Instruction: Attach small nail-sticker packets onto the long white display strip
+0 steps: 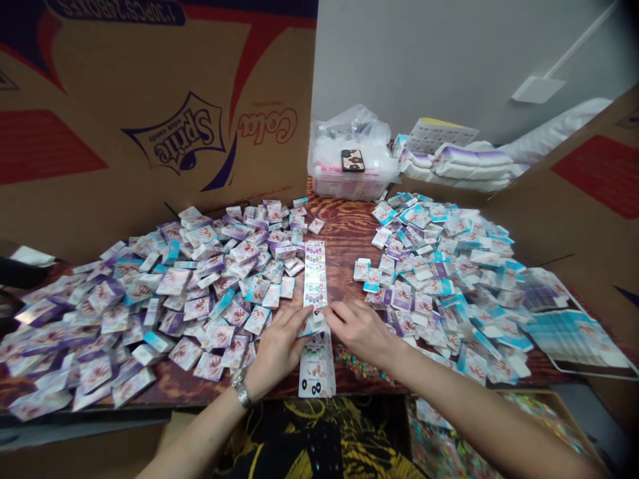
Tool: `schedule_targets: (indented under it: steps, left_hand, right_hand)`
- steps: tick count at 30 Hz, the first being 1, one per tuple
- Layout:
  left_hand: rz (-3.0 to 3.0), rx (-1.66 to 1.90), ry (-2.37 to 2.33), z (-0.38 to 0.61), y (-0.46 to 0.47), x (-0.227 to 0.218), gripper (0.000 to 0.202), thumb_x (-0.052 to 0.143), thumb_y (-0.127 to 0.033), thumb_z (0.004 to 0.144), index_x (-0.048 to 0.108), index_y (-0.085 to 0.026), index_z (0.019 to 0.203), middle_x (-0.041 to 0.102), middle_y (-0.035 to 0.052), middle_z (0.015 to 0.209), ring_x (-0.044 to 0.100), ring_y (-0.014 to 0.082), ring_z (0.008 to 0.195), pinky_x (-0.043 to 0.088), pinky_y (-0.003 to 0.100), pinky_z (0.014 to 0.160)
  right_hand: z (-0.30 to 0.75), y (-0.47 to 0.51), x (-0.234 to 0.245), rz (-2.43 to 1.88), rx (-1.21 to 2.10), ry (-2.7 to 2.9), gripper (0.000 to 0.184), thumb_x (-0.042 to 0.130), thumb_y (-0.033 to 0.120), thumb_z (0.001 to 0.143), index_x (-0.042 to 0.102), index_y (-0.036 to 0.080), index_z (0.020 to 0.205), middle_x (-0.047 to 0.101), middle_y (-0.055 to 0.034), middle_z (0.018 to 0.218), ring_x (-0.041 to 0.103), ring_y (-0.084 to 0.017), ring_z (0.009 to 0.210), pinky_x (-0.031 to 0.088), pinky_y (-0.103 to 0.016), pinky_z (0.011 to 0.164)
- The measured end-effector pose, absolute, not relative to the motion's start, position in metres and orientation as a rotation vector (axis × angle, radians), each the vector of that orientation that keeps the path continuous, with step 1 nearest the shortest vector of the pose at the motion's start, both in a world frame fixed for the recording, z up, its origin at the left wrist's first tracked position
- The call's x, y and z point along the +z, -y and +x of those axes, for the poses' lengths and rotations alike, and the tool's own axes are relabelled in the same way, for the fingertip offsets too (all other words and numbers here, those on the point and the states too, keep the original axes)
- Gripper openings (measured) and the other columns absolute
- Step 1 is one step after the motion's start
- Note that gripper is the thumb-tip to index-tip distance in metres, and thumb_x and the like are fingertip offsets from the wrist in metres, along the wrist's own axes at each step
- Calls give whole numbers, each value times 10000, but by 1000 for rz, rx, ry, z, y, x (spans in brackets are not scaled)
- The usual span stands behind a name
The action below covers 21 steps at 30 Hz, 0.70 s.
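Note:
My left hand [280,338], with a silver watch on the wrist, is closed around a small white and light-blue cardboard box [313,324]. My right hand [358,329] meets it from the other side, fingers curled in a pinch at the box's upper edge. What those right fingertips grip is hidden. Beneath the hands lies a stack of long printed strips [316,369] with rows of coloured oval and nail-like shapes. Another printed strip [315,273] stretches away beyond my fingers. Tiny multicoloured pieces [364,364] lie on the table under my right forearm.
Heaps of small printed boxes cover the left [194,306] and right [439,266] of the wooden table. A clear plastic tub [349,186] with a phone [353,160] on it stands behind. Large cartons [150,60] flank the table. Below right, an open carton holds colourful packets [449,446].

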<state>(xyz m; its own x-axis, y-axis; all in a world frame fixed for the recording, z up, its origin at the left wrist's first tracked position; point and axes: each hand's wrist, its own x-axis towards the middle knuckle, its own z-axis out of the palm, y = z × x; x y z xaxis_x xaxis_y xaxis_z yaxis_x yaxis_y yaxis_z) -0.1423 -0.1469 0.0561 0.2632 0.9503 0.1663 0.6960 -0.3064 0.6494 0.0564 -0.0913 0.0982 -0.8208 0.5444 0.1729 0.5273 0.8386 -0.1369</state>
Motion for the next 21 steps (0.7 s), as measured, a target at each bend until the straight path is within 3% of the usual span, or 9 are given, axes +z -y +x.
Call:
schedule_targets:
  steps: [3,9,14,21]
  left_hand:
    - [2063,740,-1493,-142,147,59,525,551,-129,800,419,-221,1300,534,96,1241,483,236,1168,431,429,974]
    - [2082,680,-1513,-138,147,60,490,552,-138,797,447,-200,1272,540,110,1225,510,240,1133,446,419,960]
    - [2196,676,-1580,-136,151,60,530,492,-93,805,384,-203,1312,492,121,1277,474,257,1154,456,442,936]
    - [2245,794,-1607,-127,152,66,553,450,-96,832,316,-228,1352,499,125,1243,481,269,1118,465,455,903]
  right_hand:
    - [57,94,97,-618,11,2822,246,365,96,911,593,152,983,618,-97,821,566,-186,719,403,-316,614]
    - [54,94,96,-443,126,2839,229,393,95,900,594,162,985,618,-91,862,569,-180,770,449,-305,657]
    - [48,93,102,-711,700,2579,226,460,132,870,567,166,1066,587,-95,1021,567,-181,922,479,-297,784]
    - [39,97,85,-1103,1166,1985,158,506,236,867,534,202,1019,571,-47,935,572,-143,764,487,-274,671]
